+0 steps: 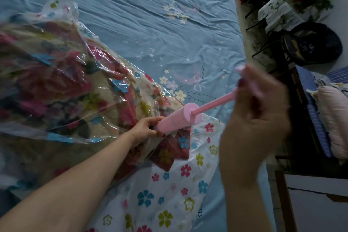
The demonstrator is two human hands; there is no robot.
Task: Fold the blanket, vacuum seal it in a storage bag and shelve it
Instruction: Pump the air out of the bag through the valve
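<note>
The folded floral blanket (62, 88) lies inside the clear plastic storage bag printed with coloured flowers (169, 184), on the blue bed sheet (150, 15). The left hand (146, 128) wraps its fingers around the barrel of the pink cylindrical hand pump (178, 118); the right hand (263, 100) is closed on the handle, with the pink plunger rod (214, 102) drawn out. To pump well, press the barrel square onto the valve, stroke fully and keep the rod in line. The valve is hidden under the pump's base, the right hand is blurred, and the bag's zip seal, probably closed, cannot be made out.
</note>
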